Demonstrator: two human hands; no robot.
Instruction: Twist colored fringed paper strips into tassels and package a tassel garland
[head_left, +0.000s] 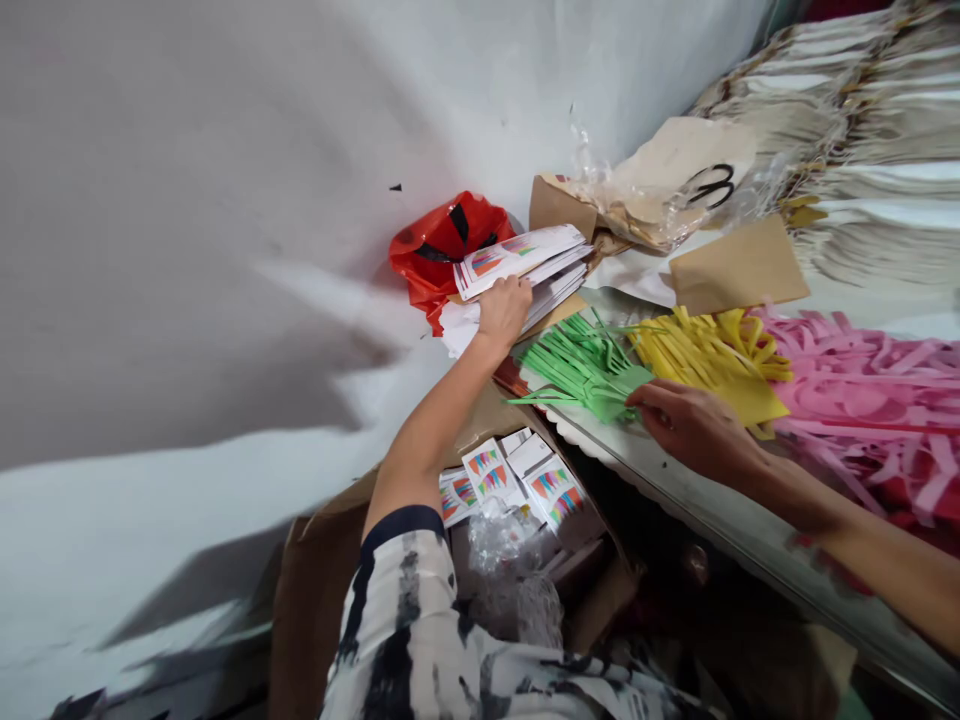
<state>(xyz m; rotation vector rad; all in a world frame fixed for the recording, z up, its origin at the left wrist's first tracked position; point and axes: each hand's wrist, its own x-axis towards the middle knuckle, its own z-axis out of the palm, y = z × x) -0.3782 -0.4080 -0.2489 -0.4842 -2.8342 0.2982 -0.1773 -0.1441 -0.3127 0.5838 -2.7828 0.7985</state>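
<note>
My left hand (502,310) reaches to the far end of the table and closes on a stack of white printed cards (525,262) with coloured fan marks. My right hand (694,425) rests on the table with its fingers pinched on the edge of a bundle of green cut paper strips (585,365). Beside the green bundle lie a yellow bundle (712,355) and a pink bundle (862,385) of the same cut strips.
A red plastic bag (431,250) sits against the white wall behind the cards. Black scissors (710,186) lie on crumpled brown paper and clear plastic. A brown envelope (739,265) lies nearby. Below the table edge (675,480), a cardboard box (525,500) holds more printed cards.
</note>
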